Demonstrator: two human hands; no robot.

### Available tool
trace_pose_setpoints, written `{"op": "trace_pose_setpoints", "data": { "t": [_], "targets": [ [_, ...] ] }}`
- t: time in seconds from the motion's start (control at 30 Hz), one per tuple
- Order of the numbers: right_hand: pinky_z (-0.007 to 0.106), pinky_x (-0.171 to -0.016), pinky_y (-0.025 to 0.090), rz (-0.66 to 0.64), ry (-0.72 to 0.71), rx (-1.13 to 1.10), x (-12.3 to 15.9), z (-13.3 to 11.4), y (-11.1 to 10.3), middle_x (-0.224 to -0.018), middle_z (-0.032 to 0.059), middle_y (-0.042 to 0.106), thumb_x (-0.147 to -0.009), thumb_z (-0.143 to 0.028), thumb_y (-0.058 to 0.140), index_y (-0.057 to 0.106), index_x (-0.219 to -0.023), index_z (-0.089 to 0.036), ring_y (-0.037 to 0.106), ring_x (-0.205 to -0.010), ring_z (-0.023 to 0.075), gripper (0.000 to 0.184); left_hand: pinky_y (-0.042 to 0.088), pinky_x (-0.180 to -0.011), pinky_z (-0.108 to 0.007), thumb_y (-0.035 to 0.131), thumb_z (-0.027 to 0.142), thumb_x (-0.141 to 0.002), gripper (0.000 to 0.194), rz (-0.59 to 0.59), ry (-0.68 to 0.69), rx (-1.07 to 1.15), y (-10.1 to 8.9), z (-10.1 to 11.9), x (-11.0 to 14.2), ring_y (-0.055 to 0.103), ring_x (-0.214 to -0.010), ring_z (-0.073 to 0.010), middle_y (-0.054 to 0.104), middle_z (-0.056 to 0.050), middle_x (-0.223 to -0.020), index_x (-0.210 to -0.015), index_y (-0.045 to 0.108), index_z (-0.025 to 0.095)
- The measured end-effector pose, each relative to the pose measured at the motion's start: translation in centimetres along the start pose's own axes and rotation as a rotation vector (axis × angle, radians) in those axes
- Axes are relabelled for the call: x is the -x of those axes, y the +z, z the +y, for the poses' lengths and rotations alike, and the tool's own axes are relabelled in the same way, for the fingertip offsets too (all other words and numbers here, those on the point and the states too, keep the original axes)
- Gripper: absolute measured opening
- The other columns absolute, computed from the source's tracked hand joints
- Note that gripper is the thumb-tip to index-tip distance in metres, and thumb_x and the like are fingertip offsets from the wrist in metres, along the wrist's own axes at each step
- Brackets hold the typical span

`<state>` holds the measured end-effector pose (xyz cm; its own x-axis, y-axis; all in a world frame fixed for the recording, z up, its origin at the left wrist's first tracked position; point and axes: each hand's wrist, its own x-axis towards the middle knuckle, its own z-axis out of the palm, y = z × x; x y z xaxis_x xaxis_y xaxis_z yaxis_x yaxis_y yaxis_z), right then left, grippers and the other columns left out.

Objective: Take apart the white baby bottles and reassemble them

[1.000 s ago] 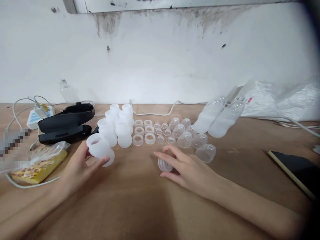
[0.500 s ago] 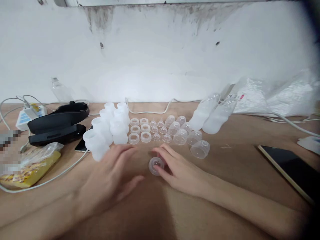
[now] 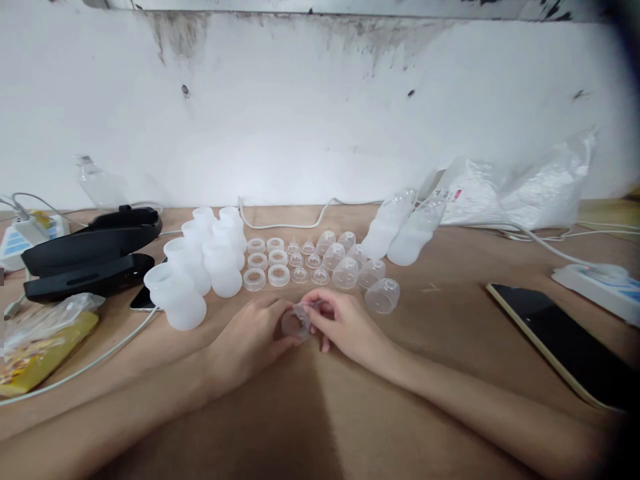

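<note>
In front of me, a clear baby bottle ring (image 3: pixel 295 324) is held up off the table between both hands. My left hand (image 3: pixel 255 330) closes on its left side with thumb and fingers. At the right rim my right hand (image 3: pixel 343 320) pinches it; a soft-looking clear piece at the top edge, seemingly a nipple, is partly hidden by the fingers. Just beyond stand rows of loose bottle rings (image 3: pixel 255 280), clear nipples (image 3: pixel 319 277) and clear domed caps (image 3: pixel 383 296). Several white bottle bodies (image 3: pixel 177 297) stand upright to the left.
Two capped bottles (image 3: pixel 407 240) lean at the back right beside plastic bags (image 3: pixel 540 193). A phone (image 3: pixel 555 340) lies right, near a power strip (image 3: pixel 600 287). On the left are a black case (image 3: pixel 90 247), a yellow packet (image 3: pixel 50 353) and a white cable (image 3: pixel 110 353).
My left hand has come in from the left, where it was open, and now grips the ring. My right hand has kept hold of it; the ring has tilted. The view has shifted right.
</note>
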<state>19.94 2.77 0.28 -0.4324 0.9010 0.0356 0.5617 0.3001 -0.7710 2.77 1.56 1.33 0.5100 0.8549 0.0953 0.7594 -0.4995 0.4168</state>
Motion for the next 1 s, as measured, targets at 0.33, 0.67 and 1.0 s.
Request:
{"op": "trace_pose_setpoints", "data": {
  "t": [0.33, 0.67, 1.0],
  "targets": [
    [0.036, -0.07, 0.048, 0.212, -0.165, 0.554, -1.6, 1.5, -0.5, -0.1, 0.0103, 0.052, -0.084, -0.021, 0.041, 0.051, -0.102, -0.013, 0.057, -0.07, 0.0157, 0.023, 0.047, -0.085, -0.04, 0.052, 0.016, -0.08, 0.029, 0.282, 0.117, -0.384, 1.1, -2.4, -1.2, 0.052, -0.104, -0.0276, 0.052, -0.016, -0.114, -0.107, 0.049, 0.01],
    [0.036, -0.065, 0.05, 0.225, -0.175, 0.666, -2.4, 1.6, 0.1, -0.106, 0.0117, 0.055, -0.086, -0.02, 0.04, 0.048, -0.11, -0.013, 0.061, -0.08, 0.0219, 0.026, 0.052, -0.075, -0.038, 0.053, 0.015, -0.078, 0.029, 0.307, 0.146, -0.451, 0.9, -2.1, -1.1, 0.056, -0.099, -0.0268, 0.053, -0.013, -0.11, -0.107, 0.047, 0.013],
    [0.034, -0.056, 0.048, 0.487, -0.201, 0.77, -1.7, -0.4, -4.2, -0.106, 0.0107, 0.05, -0.086, -0.04, 0.04, 0.048, -0.112, -0.017, 0.057, -0.067, 0.0177, 0.036, 0.05, -0.079, -0.038, 0.049, 0.015, -0.08, 0.027, 0.303, 0.153, -0.467, 1.2, -2.3, -1.1, 0.055, -0.096, -0.025, 0.052, -0.012, -0.112, -0.107, 0.047, 0.014]
  ]
}}
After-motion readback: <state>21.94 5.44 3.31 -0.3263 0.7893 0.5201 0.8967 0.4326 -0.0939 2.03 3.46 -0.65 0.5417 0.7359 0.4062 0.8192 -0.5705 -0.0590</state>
